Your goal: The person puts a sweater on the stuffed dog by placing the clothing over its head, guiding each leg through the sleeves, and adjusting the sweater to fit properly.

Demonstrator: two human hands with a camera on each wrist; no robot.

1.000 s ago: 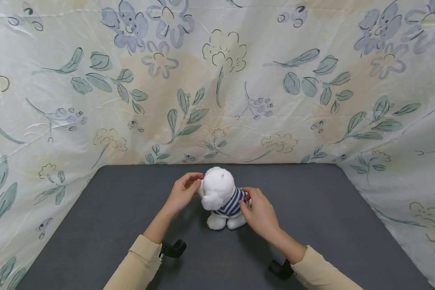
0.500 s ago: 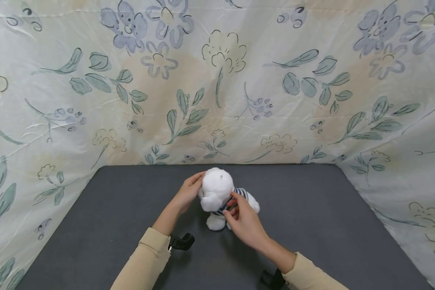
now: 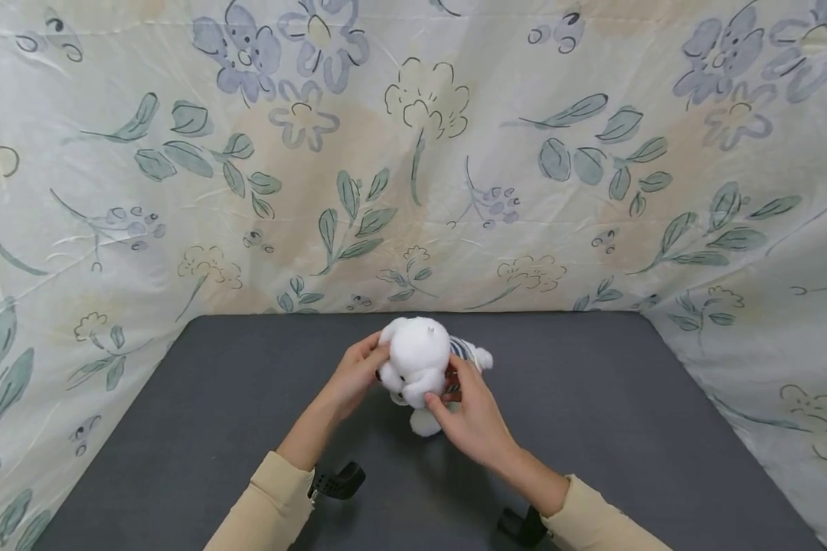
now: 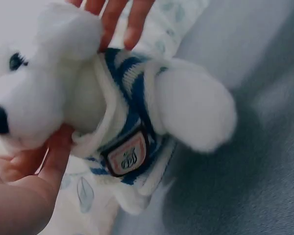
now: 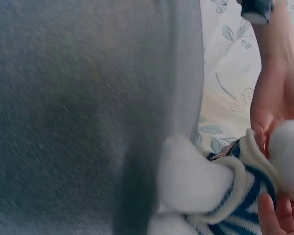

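Observation:
A white plush dog (image 3: 420, 344) in a blue-and-white striped knitted sweater (image 4: 132, 98) stands between both hands, its head tipped down. My left hand (image 3: 351, 379) holds the head from the left; in the left wrist view its fingers (image 4: 59, 156) lie under the chin, by the dark nose. From the right, my right hand (image 3: 481, 421) grips beside the head, thumb on the floppy ear and the other fingers (image 5: 284, 215) against the sweater at the neck. A square patch (image 4: 127, 156) shows on the sweater's front. Parts of the body are hidden behind the head and right hand.
The dark grey table (image 3: 248, 383) carries the dog near its back edge. A pale floral cloth (image 3: 455, 191) hangs behind and at the sides. Black wrist straps (image 3: 341, 480) sit below both cuffs.
My right hand has moved left from the dog's sweater to its head and ear. The dog's head has turned and tipped down, shifting slightly right, and its left ear now shows.

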